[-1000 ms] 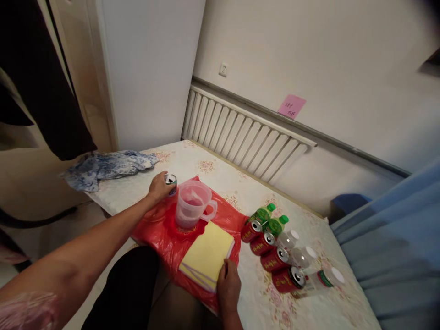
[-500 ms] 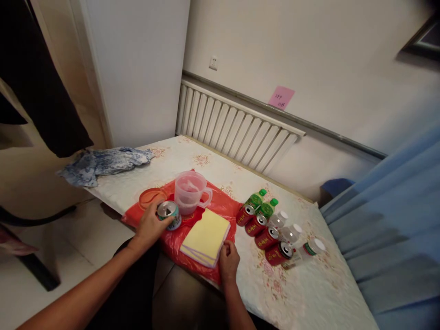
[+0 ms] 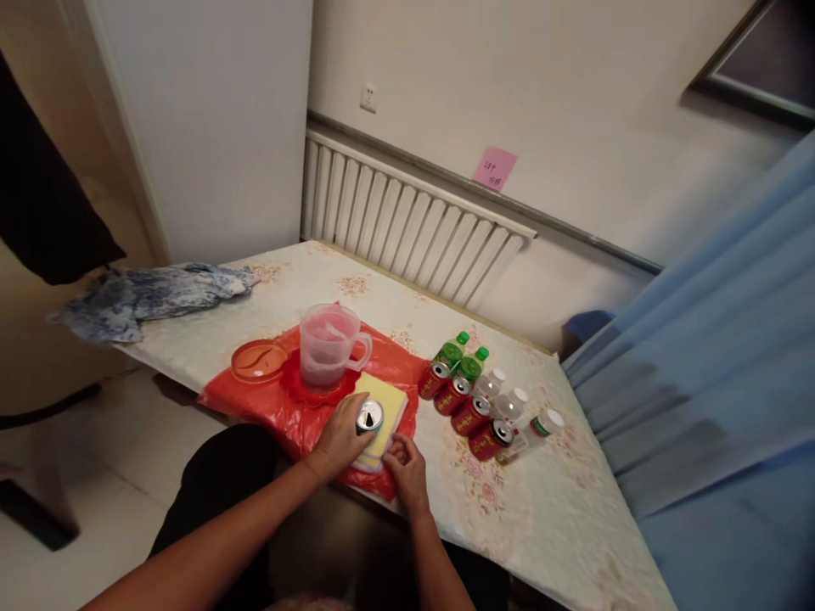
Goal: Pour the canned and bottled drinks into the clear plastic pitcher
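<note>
- Your left grip [image 3: 339, 438] pinches the can [image 3: 369, 417] — between thumb and fingers, over the yellow cloth [image 3: 390, 395].
- Your right grip [image 3: 407, 471] curls by the cloth's edge — pinching or not, I can't tell.

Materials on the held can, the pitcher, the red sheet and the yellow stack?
Held can: metal, probably aluminium; bright silvery lid.
Pitcher: likely plastic, translucent; contents show hazily through its wall.
Red sheet: looks like thin plastic film, glossy; creases catch highlights.
Yellow stack: matte, folded layers; maybe cloth, paper not ruled out.
</note>
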Tool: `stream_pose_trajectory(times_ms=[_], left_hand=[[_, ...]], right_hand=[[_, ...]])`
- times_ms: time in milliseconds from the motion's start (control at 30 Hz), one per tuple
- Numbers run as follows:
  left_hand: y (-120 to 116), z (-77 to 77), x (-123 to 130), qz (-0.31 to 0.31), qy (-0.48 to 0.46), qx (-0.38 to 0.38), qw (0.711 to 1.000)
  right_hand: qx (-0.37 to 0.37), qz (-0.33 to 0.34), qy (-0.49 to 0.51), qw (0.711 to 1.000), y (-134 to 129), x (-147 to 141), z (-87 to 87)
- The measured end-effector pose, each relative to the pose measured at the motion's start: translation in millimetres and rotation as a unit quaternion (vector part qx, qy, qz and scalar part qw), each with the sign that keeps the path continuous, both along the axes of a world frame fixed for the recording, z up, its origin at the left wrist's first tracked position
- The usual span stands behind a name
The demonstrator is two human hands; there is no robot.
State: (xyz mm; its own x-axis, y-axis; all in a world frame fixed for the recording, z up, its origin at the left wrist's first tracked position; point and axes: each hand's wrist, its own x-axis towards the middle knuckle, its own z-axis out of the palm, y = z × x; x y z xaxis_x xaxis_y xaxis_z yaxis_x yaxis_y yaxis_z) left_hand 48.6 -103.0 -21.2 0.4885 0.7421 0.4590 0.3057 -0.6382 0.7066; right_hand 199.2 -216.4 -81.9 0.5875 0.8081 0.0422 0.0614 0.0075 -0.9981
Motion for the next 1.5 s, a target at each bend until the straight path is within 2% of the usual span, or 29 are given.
stream_pose_trajectory(times_ms=[200, 533, 767, 1000, 1133, 1500], left_hand=[[-9, -10.0, 11, -0.046, 0.004, 0.005, 0.999], [-4, -16.8, 19, -0.074, 0.006, -0.029, 0.997], [-6, -22.0, 20, -0.070, -0.014, -0.090, 0.993], [-8, -45.2, 21, -0.037, -0.037, -0.153, 0.987], [-6, -54.2, 21, -0.047, -0.048, -0.179, 0.982], [5, -61.4, 24, -0.061, -0.045, -0.207, 0.975]], right_hand=[[0.005, 0.009, -0.003, 1.000, 0, 0, 3.3], [-0.008, 0.002, -0.009, 1.000, 2, 0, 4.9], [-0.004, 0.006, -0.020, 1.000, 2, -1, 5.7], [0.003, 0.010, -0.017, 1.000, 2, -2, 5.4], [-0.003, 0.002, -0.029, 1.000, 3, -2, 5.6], [-0.004, -0.014, -0.047, 0.999, 9, 3, -4.5]])
